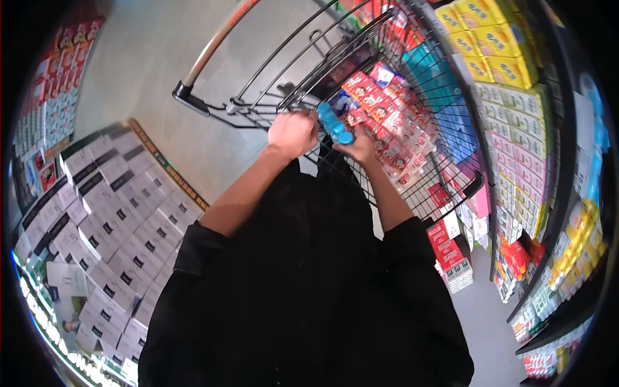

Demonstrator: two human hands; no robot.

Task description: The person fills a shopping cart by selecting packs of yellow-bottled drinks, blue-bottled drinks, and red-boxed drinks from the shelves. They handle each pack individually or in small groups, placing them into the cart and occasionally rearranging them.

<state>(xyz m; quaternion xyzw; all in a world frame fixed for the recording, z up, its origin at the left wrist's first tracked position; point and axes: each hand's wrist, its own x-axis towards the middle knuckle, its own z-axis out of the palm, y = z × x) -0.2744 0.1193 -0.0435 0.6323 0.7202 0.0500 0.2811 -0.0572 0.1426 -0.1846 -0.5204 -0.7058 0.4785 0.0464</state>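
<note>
Both of my hands are over the near end of a black wire shopping cart (258, 92). My left hand (293, 134) is closed in a fist beside the cart's wire edge; what its fingers hold, if anything, is hidden. My right hand (359, 148) has its thumb and fingers around a row of light-blue, rounded, cap-like pieces (333, 122), whose exact kind I cannot make out. These blue pieces lie between my two hands. Beyond them, several red-and-white printed packs (390, 122) are heaped in the cart.
Shelves with yellow packs (493, 40) and pale green and pink packs (516, 138) run along the right. Stacked white cartons (126, 238) stand at left, with red packages (64, 77) behind. Red boxes (446, 245) are on the floor beside the cart. Grey floor (161, 64) lies at upper left.
</note>
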